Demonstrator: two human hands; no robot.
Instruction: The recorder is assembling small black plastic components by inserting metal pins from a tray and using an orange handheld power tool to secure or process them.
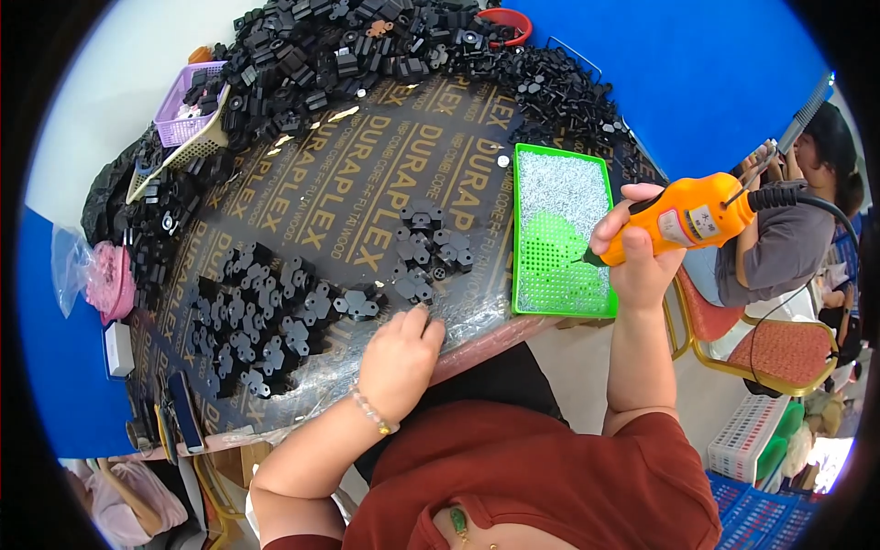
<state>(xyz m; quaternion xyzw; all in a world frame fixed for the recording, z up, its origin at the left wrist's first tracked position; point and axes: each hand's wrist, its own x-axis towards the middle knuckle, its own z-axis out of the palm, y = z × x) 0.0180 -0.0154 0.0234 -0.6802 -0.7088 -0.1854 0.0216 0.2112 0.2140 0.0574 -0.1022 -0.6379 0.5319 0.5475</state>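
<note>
An orange electric screwdriver [698,214] with a black cord is gripped in my right hand [639,252]. Its dark tip points left over a green tray [566,314] full of small silvery screws [561,179]. Perforated green bottom shows where the screws are thinner. My left hand [401,353] is at the table's near edge, fingers bent downward and slightly apart, their tips partly hidden. Just beyond them lies a small group of black plastic parts [420,246]. Left of that hand, many similar black parts [261,316] are spread out.
Black plastic pieces [339,60] are heaped along the far side, with a red bowl [506,27] among them. A purple basket [186,105] and a pink container [110,282] stand left. A phone [184,412] lies near the left edge. Another person [779,243] sits at right.
</note>
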